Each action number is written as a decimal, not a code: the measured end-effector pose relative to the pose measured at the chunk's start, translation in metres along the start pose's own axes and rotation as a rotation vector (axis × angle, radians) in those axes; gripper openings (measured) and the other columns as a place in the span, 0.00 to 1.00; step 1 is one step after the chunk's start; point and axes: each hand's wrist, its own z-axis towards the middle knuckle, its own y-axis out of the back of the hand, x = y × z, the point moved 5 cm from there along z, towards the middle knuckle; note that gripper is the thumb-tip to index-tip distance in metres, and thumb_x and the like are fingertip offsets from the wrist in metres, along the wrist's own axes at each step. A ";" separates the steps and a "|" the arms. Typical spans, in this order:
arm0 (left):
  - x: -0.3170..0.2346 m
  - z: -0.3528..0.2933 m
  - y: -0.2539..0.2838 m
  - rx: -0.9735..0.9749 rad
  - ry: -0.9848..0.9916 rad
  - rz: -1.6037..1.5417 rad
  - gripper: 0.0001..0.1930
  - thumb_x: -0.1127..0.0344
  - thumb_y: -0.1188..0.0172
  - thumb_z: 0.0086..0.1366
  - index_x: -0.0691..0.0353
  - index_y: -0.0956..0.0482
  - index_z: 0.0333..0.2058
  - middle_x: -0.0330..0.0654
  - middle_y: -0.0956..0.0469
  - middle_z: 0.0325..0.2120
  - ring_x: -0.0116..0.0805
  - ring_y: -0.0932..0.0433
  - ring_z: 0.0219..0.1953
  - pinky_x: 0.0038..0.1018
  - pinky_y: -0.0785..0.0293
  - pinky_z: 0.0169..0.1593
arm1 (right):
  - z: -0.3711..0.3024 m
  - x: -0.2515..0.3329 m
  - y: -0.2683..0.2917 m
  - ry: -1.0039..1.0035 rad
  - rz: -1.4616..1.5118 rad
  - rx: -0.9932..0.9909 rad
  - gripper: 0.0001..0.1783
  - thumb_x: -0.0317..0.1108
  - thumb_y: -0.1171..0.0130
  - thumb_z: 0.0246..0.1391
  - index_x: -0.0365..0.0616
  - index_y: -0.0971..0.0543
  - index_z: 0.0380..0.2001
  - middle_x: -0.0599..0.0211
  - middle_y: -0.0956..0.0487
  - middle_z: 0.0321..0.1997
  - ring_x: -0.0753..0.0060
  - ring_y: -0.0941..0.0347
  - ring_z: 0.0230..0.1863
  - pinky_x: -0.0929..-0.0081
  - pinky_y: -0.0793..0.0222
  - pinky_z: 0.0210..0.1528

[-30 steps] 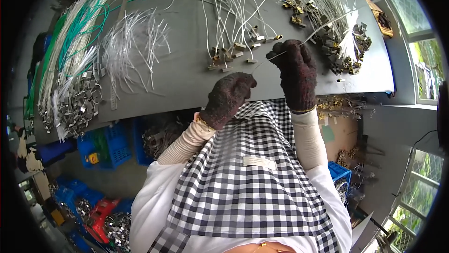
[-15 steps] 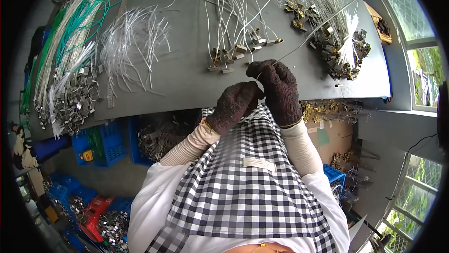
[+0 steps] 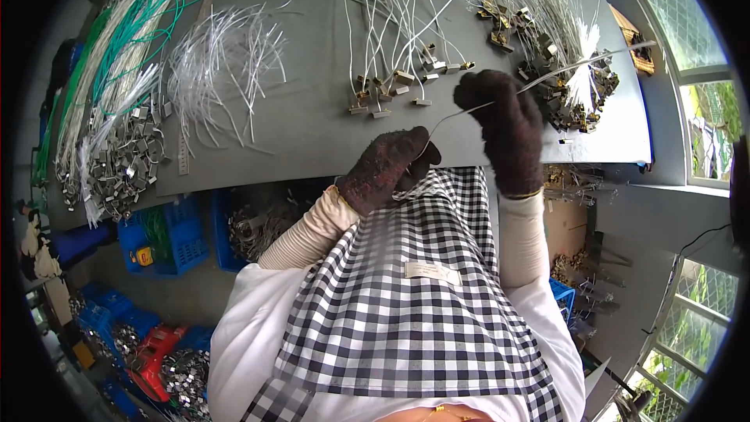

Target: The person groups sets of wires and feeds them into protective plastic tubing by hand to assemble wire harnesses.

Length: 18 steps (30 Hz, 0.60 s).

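One thin wire [image 3: 465, 112], head view | left hand [image 3: 388, 168] pinching it | right hand [image 3: 506, 131] closed around it farther along | wire spans above table's [image 3: 305, 129] near edge, tail toward right edge | metal clips [image 3: 403, 77] lie beyond

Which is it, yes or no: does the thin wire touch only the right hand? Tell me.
No, the left hand also pinches the thin wire, which curves across to the right hand.

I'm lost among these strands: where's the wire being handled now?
In the head view, the pale wire runs right of centre, from the left hand to the right hand and on past the white bundle at the table's right.
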 end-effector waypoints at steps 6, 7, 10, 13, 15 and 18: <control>0.001 0.001 -0.006 -0.157 0.355 -0.480 0.35 0.36 0.64 0.75 0.63 0.19 0.35 0.32 0.31 0.17 0.19 0.37 0.18 0.19 0.41 0.24 | 0.001 -0.002 -0.012 -0.225 -0.098 0.116 0.20 0.43 0.50 0.70 0.32 0.26 0.45 0.49 0.17 0.43 0.57 0.18 0.45 0.64 0.21 0.49; 0.004 0.002 -0.008 -0.162 0.355 -0.480 0.35 0.36 0.64 0.75 0.63 0.19 0.35 0.32 0.31 0.17 0.19 0.37 0.18 0.19 0.41 0.24 | 0.002 -0.005 -0.010 -0.075 -0.273 0.179 0.20 0.44 0.50 0.70 0.33 0.26 0.45 0.50 0.17 0.43 0.58 0.18 0.44 0.65 0.21 0.48; 0.009 0.003 -0.005 -0.232 0.362 -0.376 0.38 0.34 0.67 0.74 0.63 0.19 0.33 0.31 0.31 0.18 0.18 0.38 0.18 0.19 0.41 0.24 | -0.003 -0.013 -0.016 -0.046 -0.247 0.175 0.21 0.45 0.50 0.70 0.33 0.26 0.46 0.53 0.18 0.41 0.61 0.18 0.42 0.67 0.22 0.47; -0.005 0.009 0.004 -0.151 0.129 -0.050 0.26 0.44 0.54 0.75 0.66 0.22 0.39 0.37 0.24 0.21 0.27 0.29 0.20 0.24 0.33 0.26 | -0.014 -0.011 -0.027 -0.200 -0.179 0.090 0.22 0.47 0.51 0.70 0.34 0.25 0.43 0.61 0.19 0.38 0.69 0.22 0.37 0.72 0.25 0.44; -0.020 0.008 -0.002 -0.189 -0.302 0.467 0.15 0.64 0.41 0.68 0.70 0.28 0.46 0.47 0.19 0.28 0.43 0.19 0.28 0.33 0.24 0.32 | -0.017 0.002 -0.027 0.035 -0.389 0.228 0.21 0.46 0.50 0.70 0.34 0.24 0.41 0.64 0.20 0.36 0.72 0.24 0.35 0.74 0.27 0.41; -0.014 0.007 -0.001 -0.193 -0.166 0.330 0.22 0.77 0.37 0.58 0.71 0.33 0.50 0.53 0.18 0.35 0.54 0.17 0.37 0.40 0.21 0.39 | -0.024 -0.008 -0.016 0.169 -0.527 0.236 0.18 0.39 0.56 0.72 0.35 0.23 0.40 0.59 0.20 0.37 0.66 0.22 0.38 0.67 0.26 0.45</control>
